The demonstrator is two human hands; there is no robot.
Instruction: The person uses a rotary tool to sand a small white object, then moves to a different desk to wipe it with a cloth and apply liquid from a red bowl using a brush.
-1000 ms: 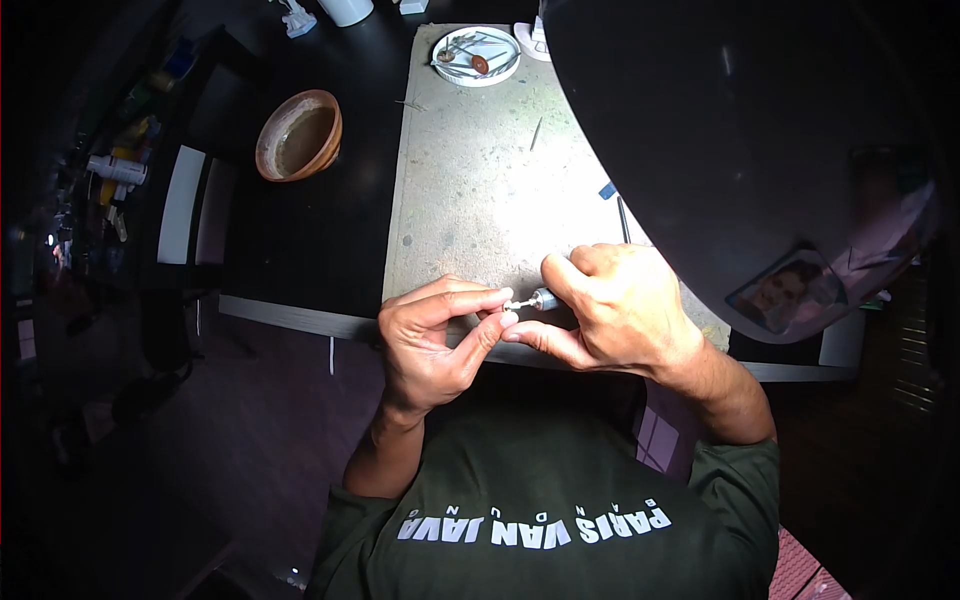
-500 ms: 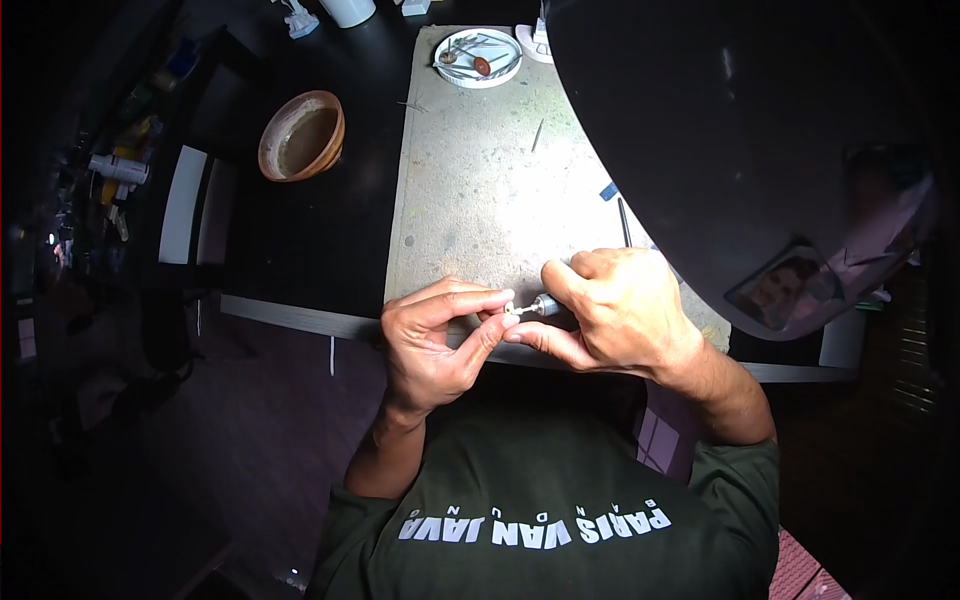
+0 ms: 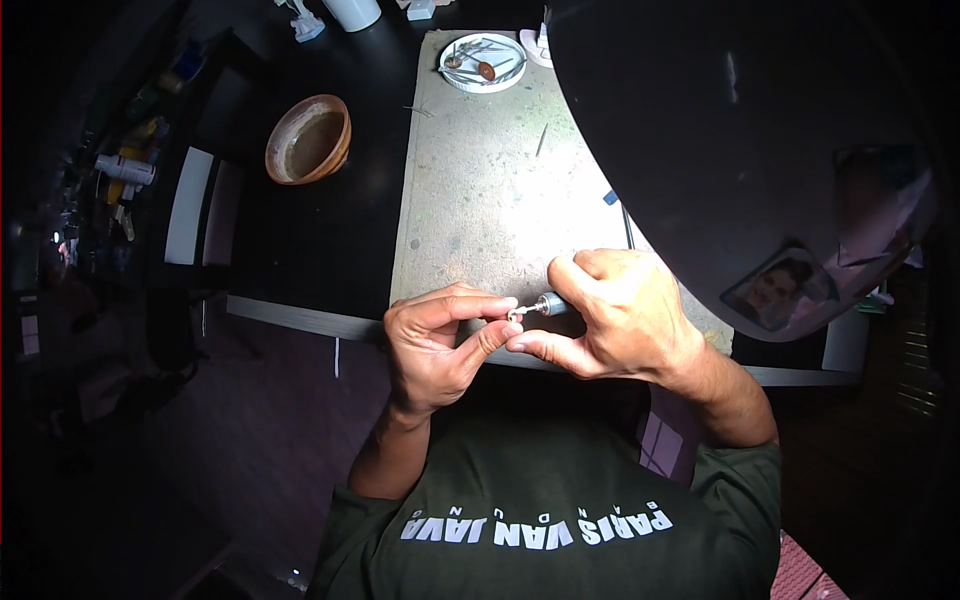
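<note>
My left hand (image 3: 437,345) pinches a small pale piece (image 3: 513,317) between thumb and fingertips; it is too small to name for certain. My right hand (image 3: 628,312) is wrapped round a rotary tool handpiece (image 3: 548,304) with a metal nose. The tool's thin tip points left and meets the small piece, or comes very near it. My right thumb reaches across to my left thumb tip. Most of the handpiece's body is hidden under my right hand. Both hands are above the front edge of a pale, stained work mat (image 3: 450,200).
A white dish (image 3: 443,80) of burs and bits stands at the mat's far end. A thin metal bit (image 3: 542,140) and a dark rod (image 3: 628,228) lie on the mat. To the left is a brown bowl (image 3: 340,150). A large dark lamp shade (image 3: 720,150) overhangs the right.
The whole view has shifted slightly. The small piece looks a little turned in my left fingertips, and more of the handpiece's metal nose shows. Both hands keep their grips.
</note>
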